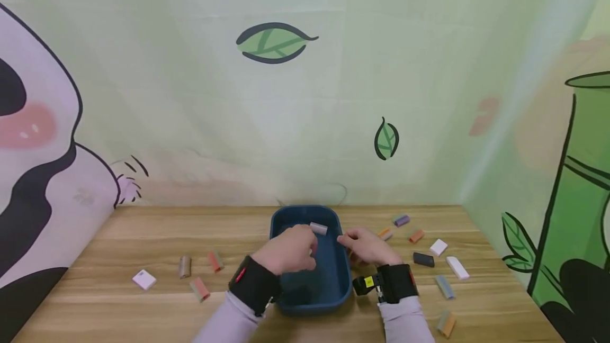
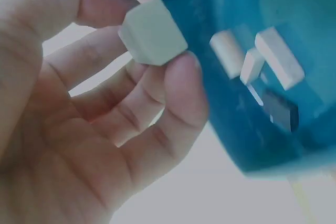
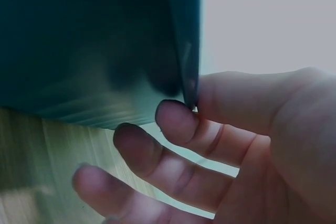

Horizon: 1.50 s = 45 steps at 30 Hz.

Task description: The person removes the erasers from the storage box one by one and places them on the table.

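Note:
My left hand (image 1: 289, 250) is over the left side of a dark blue plastic bin (image 1: 329, 271). In the left wrist view, its thumb and fingers pinch a pale, block-shaped eraser (image 2: 156, 34) by the bin's wall. Several erasers lie inside, among them a white one (image 2: 280, 57) and a dark one (image 2: 281, 111). My right hand (image 1: 370, 246) is at the bin's right side. The right wrist view shows its thumb and index finger pinching the bin's rim (image 3: 191, 72), the other fingers loosely bent below.
Right of the bin lie several erasers, including a black one (image 1: 423, 259), a white one (image 1: 457, 268) and a purple one (image 1: 401, 220). To the left are a white eraser (image 1: 144, 279) and red-and-grey ones (image 1: 199, 289). A printed cloth (image 1: 305, 120) hangs behind the wooden table (image 1: 95, 311).

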{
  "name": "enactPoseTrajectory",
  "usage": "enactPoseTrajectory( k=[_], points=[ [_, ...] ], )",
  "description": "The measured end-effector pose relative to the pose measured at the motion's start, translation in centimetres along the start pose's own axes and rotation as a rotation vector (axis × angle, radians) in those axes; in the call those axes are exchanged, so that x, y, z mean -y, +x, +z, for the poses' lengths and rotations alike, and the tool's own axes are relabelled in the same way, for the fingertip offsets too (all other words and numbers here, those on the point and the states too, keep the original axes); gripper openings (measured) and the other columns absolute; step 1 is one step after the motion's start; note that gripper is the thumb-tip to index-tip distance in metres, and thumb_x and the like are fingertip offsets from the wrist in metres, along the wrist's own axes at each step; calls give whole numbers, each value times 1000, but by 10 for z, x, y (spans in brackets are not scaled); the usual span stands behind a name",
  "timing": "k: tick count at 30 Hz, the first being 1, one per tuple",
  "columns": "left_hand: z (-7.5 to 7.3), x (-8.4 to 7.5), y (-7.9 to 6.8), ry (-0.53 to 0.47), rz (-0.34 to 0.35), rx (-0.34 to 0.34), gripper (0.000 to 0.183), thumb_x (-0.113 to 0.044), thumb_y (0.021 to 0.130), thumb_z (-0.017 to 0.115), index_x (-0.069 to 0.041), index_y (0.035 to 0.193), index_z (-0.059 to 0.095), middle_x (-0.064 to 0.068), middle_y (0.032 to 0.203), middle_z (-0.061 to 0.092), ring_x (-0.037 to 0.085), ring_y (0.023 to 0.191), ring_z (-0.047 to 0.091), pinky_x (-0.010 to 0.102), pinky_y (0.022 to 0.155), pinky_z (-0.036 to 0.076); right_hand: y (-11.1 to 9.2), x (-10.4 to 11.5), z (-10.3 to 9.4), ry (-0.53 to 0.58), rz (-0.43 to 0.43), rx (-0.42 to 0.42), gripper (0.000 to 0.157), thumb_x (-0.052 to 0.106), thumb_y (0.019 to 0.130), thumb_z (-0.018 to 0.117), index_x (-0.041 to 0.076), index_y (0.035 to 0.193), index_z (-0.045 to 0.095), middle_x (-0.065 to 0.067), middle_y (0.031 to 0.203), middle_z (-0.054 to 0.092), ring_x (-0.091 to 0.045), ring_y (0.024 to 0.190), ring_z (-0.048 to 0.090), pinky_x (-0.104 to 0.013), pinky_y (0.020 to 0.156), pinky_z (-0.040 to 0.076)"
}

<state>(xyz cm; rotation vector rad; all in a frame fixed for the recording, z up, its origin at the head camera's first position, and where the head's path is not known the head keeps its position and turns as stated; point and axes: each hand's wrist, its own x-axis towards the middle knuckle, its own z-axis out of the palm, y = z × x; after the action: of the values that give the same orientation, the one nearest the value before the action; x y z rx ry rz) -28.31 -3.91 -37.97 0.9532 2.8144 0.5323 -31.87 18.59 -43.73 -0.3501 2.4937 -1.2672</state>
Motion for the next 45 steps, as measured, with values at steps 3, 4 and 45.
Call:
enactPoseTrajectory(
  k=[3, 4, 45],
  points=[
    [-9, 14, -24, -56, -23, -64, 13, -7, 78, 70, -2, 89, 73, 7, 91, 63, 19, 82, 57, 33, 70, 48, 1, 0, 1, -7, 8, -1, 31, 27, 102, 51, 4, 84, 62, -5, 79, 60, -27, 67, 63, -40, 58, 52],
    [-11, 18, -33, -80, -51, -83, 16, -6, 78, 69, 0, 93, 72, 9, 93, 62, 20, 83, 56, 34, 71, 47, 1, 0, 1, -7, 12, -1, 31, 27, 102, 51, 4, 84, 62, -5, 79, 60, -26, 67, 63, -40, 58, 52],
    [3, 153, -191, -287, -705, -139, 13, -2, 77, 61, 2, 88, 54, 6, 80, 54, 22, 73, 51, 35, 63, 41, 1, 3, 3, 37, 51, 12, 31, 24, 102, 51, 6, 77, 56, -7, 73, 60, -28, 66, 62, -35, 53, 47]
  ],
)
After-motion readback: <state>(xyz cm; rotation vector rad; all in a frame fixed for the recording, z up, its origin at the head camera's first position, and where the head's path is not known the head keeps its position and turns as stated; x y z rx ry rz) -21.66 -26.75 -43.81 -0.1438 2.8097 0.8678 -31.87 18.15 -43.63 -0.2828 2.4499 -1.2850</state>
